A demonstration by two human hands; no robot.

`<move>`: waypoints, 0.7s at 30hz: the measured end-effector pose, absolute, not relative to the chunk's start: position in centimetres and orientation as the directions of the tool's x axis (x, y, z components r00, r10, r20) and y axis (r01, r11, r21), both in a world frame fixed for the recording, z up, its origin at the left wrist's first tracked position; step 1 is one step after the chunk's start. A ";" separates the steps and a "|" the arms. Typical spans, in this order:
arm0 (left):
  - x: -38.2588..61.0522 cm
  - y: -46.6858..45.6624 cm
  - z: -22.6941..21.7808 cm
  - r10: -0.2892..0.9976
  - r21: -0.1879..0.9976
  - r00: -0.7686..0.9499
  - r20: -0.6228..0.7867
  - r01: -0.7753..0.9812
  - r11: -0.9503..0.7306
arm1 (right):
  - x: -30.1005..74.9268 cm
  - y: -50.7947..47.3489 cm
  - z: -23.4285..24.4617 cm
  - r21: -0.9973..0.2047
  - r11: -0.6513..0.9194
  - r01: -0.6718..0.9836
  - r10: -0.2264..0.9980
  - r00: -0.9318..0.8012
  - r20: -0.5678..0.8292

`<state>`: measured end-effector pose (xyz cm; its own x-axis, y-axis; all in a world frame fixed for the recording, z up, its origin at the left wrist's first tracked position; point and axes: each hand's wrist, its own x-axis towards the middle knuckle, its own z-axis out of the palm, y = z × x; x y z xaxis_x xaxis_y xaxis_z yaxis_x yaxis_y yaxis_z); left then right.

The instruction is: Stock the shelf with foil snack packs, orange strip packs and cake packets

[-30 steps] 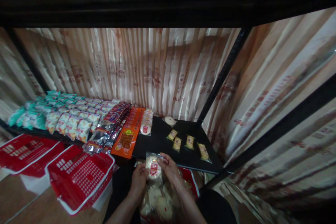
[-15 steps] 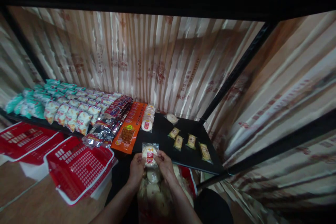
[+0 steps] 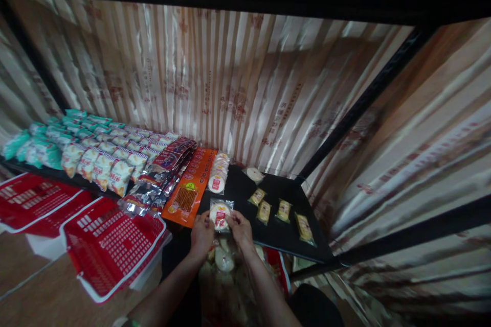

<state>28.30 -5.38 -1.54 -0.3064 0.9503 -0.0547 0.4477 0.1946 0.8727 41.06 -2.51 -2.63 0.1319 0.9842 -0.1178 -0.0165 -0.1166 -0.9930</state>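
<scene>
Between my two hands is a round white cracker pack (image 3: 220, 216) in clear wrap with a red label. My left hand (image 3: 202, 232) pinches its left edge, and my right hand (image 3: 240, 230) grips the right edge. The pack is at the front edge of the black shelf (image 3: 245, 209). Just beyond it lies an overlapping row of similar cracker packs (image 3: 217, 179). An orange snack bag (image 3: 187, 191) lies left of that row. Below my hands, a clear bag (image 3: 224, 260) holds more round pale packs, partly hidden by my forearms.
Several small yellow packs (image 3: 284, 210) and one pale round pack (image 3: 254, 175) lie on the shelf's right part. Dark bags (image 3: 164, 173), white chip bags (image 3: 118, 173) and teal bags (image 3: 48, 153) fill the left. Red baskets (image 3: 115, 245) stand on the floor. A slanting black post (image 3: 356, 102) borders the right.
Both hands have moved the cracker pack slightly forward, closer to the row on the shelf. The camera view has shifted a little.
</scene>
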 end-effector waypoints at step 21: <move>29.5 -1.7 -2.8 0.946 0.715 -0.308 0.101 0.684 0.146 | 39.4 3.7 -3.9 -0.991 -0.103 0.088 0.977 0.196 -0.084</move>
<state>29.51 -1.72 -2.77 -0.3075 0.9461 0.1012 0.6840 0.1459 0.7148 39.44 3.74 -3.88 0.1958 0.9770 -0.0845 0.0877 -0.1032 -0.9908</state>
